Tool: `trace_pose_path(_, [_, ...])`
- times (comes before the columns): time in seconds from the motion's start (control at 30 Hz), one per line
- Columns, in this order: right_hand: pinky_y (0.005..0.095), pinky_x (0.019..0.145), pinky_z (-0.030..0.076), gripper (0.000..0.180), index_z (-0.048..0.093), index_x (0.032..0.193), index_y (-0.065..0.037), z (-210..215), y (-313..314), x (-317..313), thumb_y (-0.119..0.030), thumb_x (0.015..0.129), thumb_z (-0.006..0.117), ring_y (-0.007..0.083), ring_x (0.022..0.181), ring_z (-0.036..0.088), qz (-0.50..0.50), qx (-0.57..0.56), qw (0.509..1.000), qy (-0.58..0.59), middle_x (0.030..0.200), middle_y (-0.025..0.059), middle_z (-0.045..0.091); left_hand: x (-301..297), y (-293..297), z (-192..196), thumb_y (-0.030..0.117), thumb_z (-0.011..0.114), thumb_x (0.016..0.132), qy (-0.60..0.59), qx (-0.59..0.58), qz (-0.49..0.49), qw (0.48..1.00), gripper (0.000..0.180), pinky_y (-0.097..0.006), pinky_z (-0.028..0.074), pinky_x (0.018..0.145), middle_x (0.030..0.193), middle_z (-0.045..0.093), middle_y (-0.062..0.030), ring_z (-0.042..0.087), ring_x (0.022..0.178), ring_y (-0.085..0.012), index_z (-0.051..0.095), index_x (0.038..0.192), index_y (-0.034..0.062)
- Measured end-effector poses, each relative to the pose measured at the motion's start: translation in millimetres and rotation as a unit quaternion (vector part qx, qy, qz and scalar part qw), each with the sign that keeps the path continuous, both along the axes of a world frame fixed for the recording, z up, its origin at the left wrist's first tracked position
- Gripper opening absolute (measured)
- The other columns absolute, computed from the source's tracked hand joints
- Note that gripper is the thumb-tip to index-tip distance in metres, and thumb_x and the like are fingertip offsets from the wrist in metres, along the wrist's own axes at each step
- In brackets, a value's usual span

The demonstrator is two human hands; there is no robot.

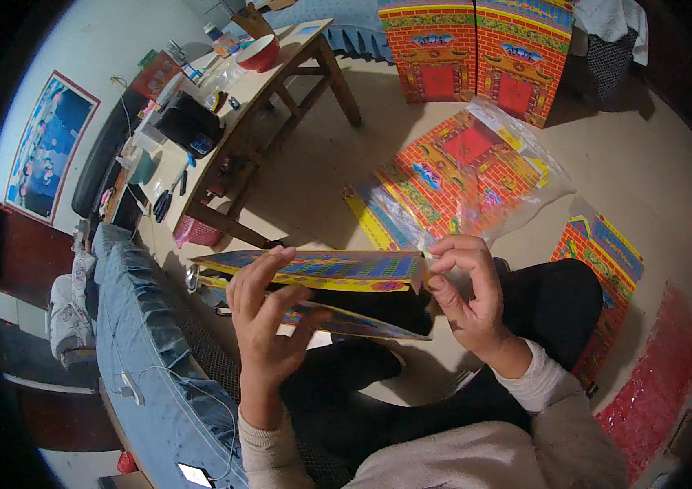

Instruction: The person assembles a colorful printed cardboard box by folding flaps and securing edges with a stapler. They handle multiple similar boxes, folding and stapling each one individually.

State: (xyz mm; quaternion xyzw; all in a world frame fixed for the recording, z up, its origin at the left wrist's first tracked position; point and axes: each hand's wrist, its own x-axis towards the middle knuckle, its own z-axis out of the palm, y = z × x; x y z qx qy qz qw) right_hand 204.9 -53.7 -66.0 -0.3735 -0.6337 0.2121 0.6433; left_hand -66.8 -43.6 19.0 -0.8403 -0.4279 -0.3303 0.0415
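Left hand (264, 326) is holding one end of a folded printed card (338, 273), its fingers partly open and curling over the panels, probably so that the broad piece is staying level. Right hand (476, 297) is meeting the other end, thumb and forefinger bending close together; whether they are pinching the edge or only touching it, I cannot tell. The card is hanging above the lap (436, 411), its two panels gaping apart, and having a hand at each end seems to be keeping it from sagging.

On the floor (615, 167), printed sheets (436, 183) are lying in a clear bag (556, 186), which is likely keeping them clean and together. Two tall printed boxes (430, 65) are standing upright toward the floor's far edge, apparently out of the way. Another printed piece (615, 251) is lying beside the right knee (558, 306), seemingly within easy reach. On the bench (300, 42), a red bowl (258, 55) is sitting toward the far end, and a black box (189, 124) is standing near the long edge.
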Motion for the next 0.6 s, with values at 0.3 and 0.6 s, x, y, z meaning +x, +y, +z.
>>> trace_pose_path(0.3, [0.0389, 0.087, 0.051, 0.027, 0.066, 0.107, -0.009, -13, -32, 10, -0.030, 0.096, 0.079, 0.0270, 0.096, 0.062, 0.004, 0.040, 0.999, -0.032, 0.108, 0.0098, 0.064, 54, -29, 5, 0.024, 0.091, 0.065, 0.071, 0.055, -0.024, 0.996, 0.033, -0.047, 0.042, 0.104, 0.129, 0.067, -0.0076, 0.062, 0.122, -0.0294, 0.072, 0.092, 0.0175])
trace_pose_path(0.6, [0.0378, 0.081, 0.052, 0.036, 0.069, 0.107, -0.010, -9, -38, 0, -0.028, 0.083, 0.090, 0.0256, 0.090, 0.064, -0.022, 0.070, 0.994, -0.077, 0.102, 0.0054, 0.067, 62, -35, 11, 0.014, 0.085, 0.070, 0.058, 0.003, -0.077, 0.995, 0.030, -0.038, 0.046, 0.086, 0.095, 0.068, -0.0010, 0.066, 0.091, -0.0213, 0.073, 0.098, 0.0155])
